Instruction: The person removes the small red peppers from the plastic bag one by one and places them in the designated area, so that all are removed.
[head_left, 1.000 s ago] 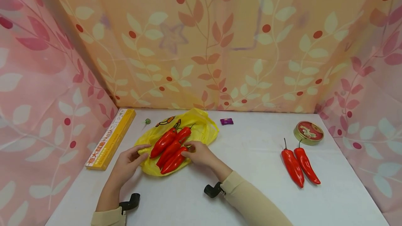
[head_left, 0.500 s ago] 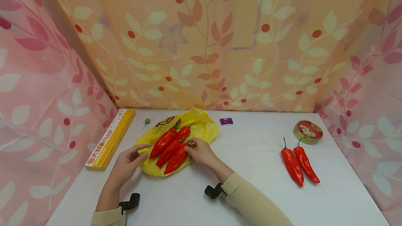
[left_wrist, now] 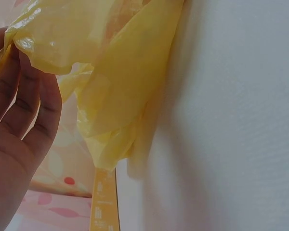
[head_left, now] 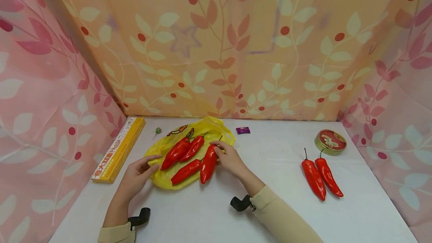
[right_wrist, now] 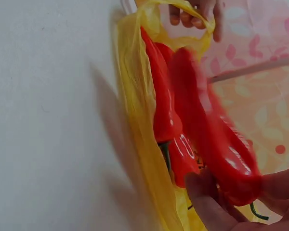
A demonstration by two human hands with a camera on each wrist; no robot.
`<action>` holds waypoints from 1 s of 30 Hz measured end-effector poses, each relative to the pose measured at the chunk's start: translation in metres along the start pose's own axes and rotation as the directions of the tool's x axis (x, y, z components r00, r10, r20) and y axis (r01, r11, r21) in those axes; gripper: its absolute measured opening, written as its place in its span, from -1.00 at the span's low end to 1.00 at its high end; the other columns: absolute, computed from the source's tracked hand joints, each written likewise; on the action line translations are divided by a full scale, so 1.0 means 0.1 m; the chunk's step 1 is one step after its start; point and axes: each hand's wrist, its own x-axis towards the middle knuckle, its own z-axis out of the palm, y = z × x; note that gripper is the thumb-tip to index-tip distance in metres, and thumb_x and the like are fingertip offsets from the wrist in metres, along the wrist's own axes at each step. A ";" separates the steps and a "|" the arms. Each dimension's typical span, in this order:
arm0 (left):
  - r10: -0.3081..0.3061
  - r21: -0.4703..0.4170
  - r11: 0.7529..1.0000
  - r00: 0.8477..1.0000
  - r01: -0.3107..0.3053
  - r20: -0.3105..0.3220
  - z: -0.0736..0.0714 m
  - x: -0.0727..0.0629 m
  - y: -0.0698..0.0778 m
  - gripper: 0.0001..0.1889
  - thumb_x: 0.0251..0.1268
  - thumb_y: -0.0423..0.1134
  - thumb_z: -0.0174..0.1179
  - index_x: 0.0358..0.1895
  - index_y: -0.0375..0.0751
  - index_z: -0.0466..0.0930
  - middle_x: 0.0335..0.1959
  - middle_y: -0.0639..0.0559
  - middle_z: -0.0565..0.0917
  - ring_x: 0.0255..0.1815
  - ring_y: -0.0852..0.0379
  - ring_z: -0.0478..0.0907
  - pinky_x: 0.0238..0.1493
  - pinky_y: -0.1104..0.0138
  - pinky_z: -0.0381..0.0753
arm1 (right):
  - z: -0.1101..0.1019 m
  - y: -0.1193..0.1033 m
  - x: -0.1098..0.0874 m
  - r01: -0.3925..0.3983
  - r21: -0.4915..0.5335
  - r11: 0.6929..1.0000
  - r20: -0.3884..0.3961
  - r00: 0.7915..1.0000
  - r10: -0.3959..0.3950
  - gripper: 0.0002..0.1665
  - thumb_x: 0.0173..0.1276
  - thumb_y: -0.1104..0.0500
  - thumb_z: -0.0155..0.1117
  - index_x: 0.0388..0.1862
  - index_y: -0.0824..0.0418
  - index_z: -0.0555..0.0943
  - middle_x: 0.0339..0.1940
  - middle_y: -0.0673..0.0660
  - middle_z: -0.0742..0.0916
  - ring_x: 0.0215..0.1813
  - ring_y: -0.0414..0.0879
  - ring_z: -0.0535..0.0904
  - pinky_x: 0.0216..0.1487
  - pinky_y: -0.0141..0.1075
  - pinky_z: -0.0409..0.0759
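Observation:
A yellow plastic bag (head_left: pixel 221 127) lies spread on the table, its mouth toward me. My left hand (head_left: pixel 135 175) pinches the bag's near left edge between thumb and fingers; the left wrist view shows the raised yellow film (left_wrist: pixel 130 82) at the fingertips. Three red chili peppers (head_left: pixel 186 172) rest in the bag. My right hand (head_left: pixel 231 158) grips another red chili pepper (head_left: pixel 208 166) near its stem end, tip pointing down toward me, over the bag's right edge. In the right wrist view this held pepper (right_wrist: pixel 214 139) stands in front of the others.
Two more red chili peppers (head_left: pixel 314 179) lie at the right, before a round red and gold tin (head_left: pixel 331 142). A yellow pasta box (head_left: pixel 119 151) stands at the left. A green lollipop (head_left: pixel 158 131) and a purple wrapped candy (head_left: pixel 243 130) lie at the back. Patterned cloth walls (head_left: pixel 216 66) surround the table.
My right hand has drawn one chili pepper up and to the right, away from the others, turning it more upright. The left hand has stayed on the bag's edge.

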 end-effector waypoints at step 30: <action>-0.014 -0.003 1.000 1.000 0.014 0.009 0.00 0.00 0.01 -0.60 0.45 -0.05 0.23 0.27 -0.04 0.60 -0.18 -0.06 0.62 -0.21 0.09 0.47 -0.28 0.41 0.55 | -0.84 0.11 -0.45 -0.077 -0.229 0.970 -0.146 0.988 0.044 -0.18 0.20 -0.09 0.55 0.42 -0.19 0.42 0.17 0.17 0.66 0.11 0.10 0.63 -0.16 -0.09 0.74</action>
